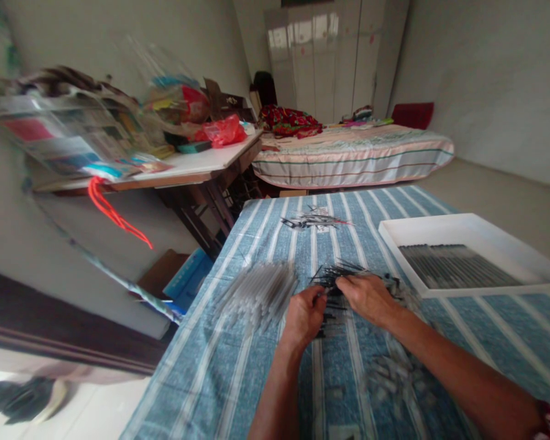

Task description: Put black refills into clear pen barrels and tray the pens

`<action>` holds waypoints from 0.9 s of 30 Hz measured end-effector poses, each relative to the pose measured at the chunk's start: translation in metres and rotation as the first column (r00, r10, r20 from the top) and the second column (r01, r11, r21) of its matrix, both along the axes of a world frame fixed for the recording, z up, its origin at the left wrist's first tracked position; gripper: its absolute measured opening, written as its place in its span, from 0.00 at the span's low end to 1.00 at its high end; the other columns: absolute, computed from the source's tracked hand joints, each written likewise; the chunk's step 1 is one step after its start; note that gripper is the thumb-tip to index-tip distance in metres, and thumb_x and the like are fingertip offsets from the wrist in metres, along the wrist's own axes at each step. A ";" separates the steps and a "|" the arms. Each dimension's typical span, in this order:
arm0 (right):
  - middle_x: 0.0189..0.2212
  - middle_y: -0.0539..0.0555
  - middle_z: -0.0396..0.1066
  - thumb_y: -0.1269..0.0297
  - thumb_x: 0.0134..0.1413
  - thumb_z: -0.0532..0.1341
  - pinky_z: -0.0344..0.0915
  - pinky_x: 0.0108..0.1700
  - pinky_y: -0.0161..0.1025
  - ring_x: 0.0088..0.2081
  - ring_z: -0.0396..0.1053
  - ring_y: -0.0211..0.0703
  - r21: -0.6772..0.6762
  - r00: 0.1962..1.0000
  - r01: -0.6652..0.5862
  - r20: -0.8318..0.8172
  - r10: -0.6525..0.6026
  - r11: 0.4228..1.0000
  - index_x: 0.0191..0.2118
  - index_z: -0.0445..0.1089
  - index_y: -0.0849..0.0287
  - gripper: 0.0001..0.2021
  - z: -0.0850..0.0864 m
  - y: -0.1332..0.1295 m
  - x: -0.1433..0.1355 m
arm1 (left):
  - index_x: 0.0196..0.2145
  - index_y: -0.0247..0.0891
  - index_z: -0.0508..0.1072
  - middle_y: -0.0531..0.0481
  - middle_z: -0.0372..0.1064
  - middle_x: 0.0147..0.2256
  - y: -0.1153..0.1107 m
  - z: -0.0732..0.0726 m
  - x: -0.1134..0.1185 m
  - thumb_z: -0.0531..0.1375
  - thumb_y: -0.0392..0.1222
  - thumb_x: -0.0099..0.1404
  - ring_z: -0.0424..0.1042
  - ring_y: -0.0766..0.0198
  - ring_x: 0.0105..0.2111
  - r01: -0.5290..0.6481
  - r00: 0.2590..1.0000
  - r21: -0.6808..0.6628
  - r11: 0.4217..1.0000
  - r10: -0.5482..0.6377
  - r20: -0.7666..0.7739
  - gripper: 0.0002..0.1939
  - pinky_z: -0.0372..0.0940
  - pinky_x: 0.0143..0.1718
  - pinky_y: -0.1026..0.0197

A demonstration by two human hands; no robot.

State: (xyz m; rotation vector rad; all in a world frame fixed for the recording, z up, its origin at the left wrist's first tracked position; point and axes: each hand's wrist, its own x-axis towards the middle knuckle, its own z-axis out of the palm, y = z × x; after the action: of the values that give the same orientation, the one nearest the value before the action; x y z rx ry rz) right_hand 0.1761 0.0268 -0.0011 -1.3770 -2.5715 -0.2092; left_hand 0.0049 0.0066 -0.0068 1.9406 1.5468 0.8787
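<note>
My left hand [306, 313] is closed at the left edge of a pile of thin black parts [332, 273], thumb and fingers pinched together; what lies between them is too small to name. Beside it my right hand [365, 296] reaches into the same pile with its fingers closed and pointing left, their tips hidden among the dark pieces. To the left lies a heap of translucent grey tubes [261, 293]. A white tray [444, 291] on the right holds a row of dark slim sticks [458, 266]. Small clear pieces [396, 373] lie scattered nearer to me, blurred.
A striped blue cloth [224, 342] covers the table. More thin dark pieces [314, 220] lie towards its far end. A side table [197, 164] with bags stands at the left, a red cord [114, 211] hanging off it. Behind is a bed [352, 160].
</note>
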 end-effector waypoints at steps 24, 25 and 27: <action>0.39 0.55 0.74 0.63 0.61 0.49 0.64 0.44 0.36 0.39 0.71 0.41 0.022 0.909 -0.058 -0.412 0.062 0.998 0.44 0.71 0.58 0.15 0.042 -0.002 0.039 | 0.37 0.34 0.68 0.51 0.71 0.25 -0.008 0.015 0.010 0.61 0.43 0.57 0.65 0.71 0.20 0.172 0.480 -0.129 0.977 0.031 0.877 0.12 0.60 0.22 0.67; 0.37 0.55 0.75 0.63 0.60 0.49 0.64 0.43 0.35 0.38 0.72 0.41 -0.008 0.908 -0.041 -0.418 0.034 0.999 0.42 0.72 0.58 0.15 0.039 -0.001 0.043 | 0.37 0.34 0.68 0.51 0.71 0.26 -0.008 0.014 0.011 0.61 0.42 0.57 0.65 0.71 0.20 0.178 0.460 -0.119 0.977 0.024 0.888 0.12 0.60 0.22 0.67; 0.34 0.53 0.76 0.63 0.59 0.50 0.64 0.41 0.34 0.36 0.72 0.40 -0.082 0.918 -0.023 -0.397 -0.011 0.996 0.38 0.73 0.58 0.14 0.030 0.001 0.050 | 0.37 0.35 0.69 0.51 0.71 0.26 -0.008 0.014 0.011 0.61 0.42 0.57 0.65 0.71 0.21 0.185 0.431 -0.105 0.977 0.016 0.902 0.11 0.60 0.22 0.67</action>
State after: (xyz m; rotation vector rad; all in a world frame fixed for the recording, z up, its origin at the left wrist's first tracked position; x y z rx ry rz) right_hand 0.2258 0.0274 0.0286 -1.2824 -2.2649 0.1697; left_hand 0.0157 -0.0013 0.0077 1.0054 0.7869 1.3551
